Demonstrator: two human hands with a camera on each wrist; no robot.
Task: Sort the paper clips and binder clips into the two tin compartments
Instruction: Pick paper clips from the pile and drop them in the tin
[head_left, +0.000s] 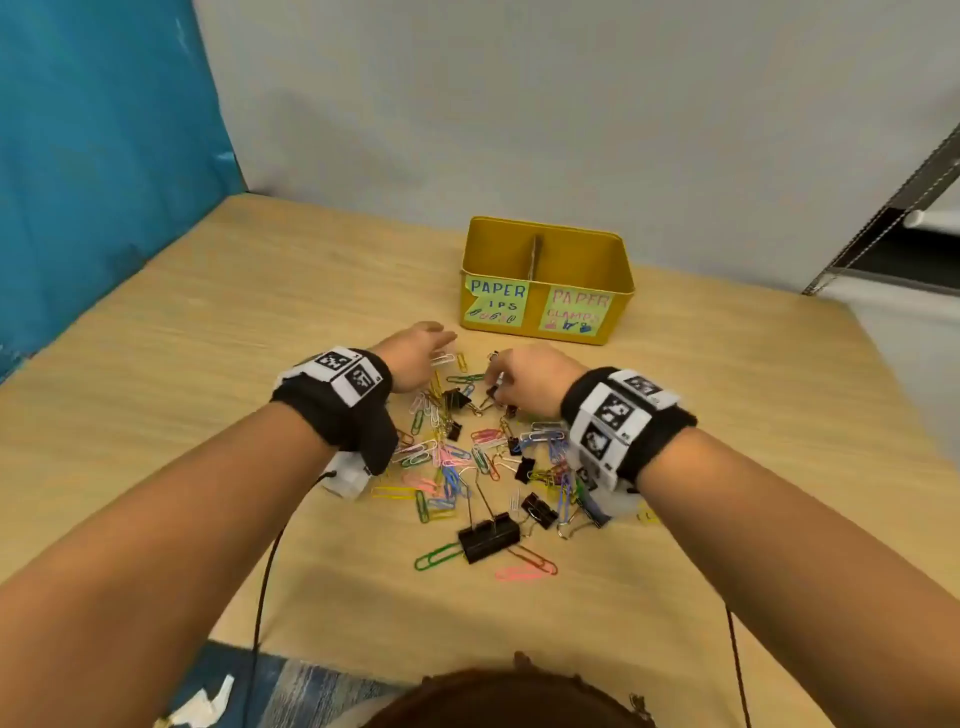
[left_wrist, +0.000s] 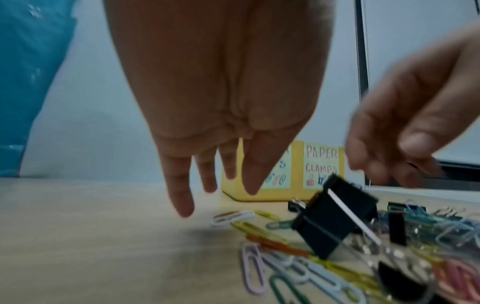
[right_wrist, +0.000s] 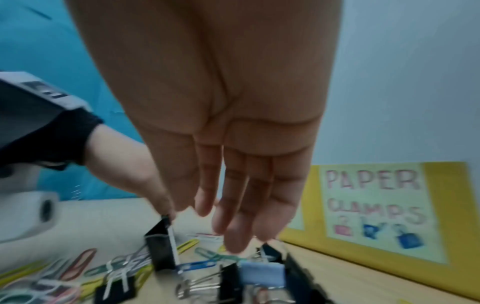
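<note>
— What can you read on the yellow tin (head_left: 545, 262)?

— Two pale green handwritten labels on its front wall. The left label (head_left: 495, 306) says "PAPER" in blue, then "IPS" below; the start of that word is hidden by a torn corner. Small clip drawings sit underneath.

— And the right label (head_left: 575, 310)?

— "PAPER CLAMPS" in pink, with little clamp drawings below.

— Anything else?

— Black-and-white square markers on both wristbands (head_left: 345, 375); no legible words.

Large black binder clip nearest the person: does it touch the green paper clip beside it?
Touching. Head view: the green paper clip's end meets the large black binder clip's left edge, no table between.
</note>
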